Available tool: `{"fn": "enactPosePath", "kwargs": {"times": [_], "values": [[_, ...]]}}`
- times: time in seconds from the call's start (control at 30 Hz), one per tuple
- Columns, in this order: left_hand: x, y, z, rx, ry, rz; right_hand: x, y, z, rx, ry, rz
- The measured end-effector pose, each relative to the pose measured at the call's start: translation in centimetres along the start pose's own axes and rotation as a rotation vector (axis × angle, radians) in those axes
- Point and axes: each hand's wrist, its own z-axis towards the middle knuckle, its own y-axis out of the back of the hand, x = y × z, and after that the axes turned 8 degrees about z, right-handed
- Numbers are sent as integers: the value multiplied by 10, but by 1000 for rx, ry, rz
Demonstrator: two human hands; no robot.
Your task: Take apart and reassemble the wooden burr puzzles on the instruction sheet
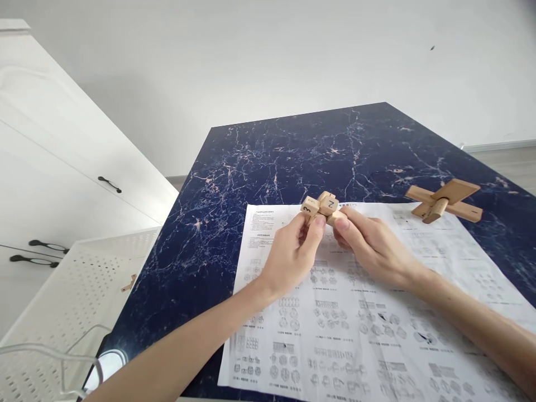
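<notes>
A wooden interlocking puzzle (323, 205) of light blocks is held up between both hands, over the top edge of a printed sheet. The figures 3 and 2 show on two of its block ends. My left hand (296, 245) grips it from the left, thumb pressed on the lower front. From the right, my right hand (368, 240) pinches a block at the puzzle's right side between thumb and fingers. The hands hide the puzzle's underside. Under them lies the instruction sheet (285, 324), white with rows of small diagrams.
A second wooden puzzle (444, 202) with crossed flat pieces rests at the right, by the sheet's upper edge. The table (276, 156) is dark blue marble pattern. To the left stand a white cabinet (84, 167), a perforated white surface (92, 268) and a pale cable (62, 360).
</notes>
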Motion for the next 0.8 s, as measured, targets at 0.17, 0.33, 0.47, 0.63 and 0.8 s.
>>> {"fn": "enactPosePath", "kwargs": {"times": [0.17, 0.33, 0.47, 0.63, 0.8], "values": [[0, 0, 0, 3, -1, -17, 3, 1, 0, 11, -20, 101], [0, 0, 0, 5, -67, 27, 8, 11, 4, 226, -94, 392], [1, 0, -1, 17, -92, 105, 7, 25, 10, 352, -71, 409], [1, 0, -3, 60, -98, 195, 6, 35, 15, 458, -65, 461], [0, 2, -2, 94, -126, 274, 7, 34, 13, 398, -45, 362]]}}
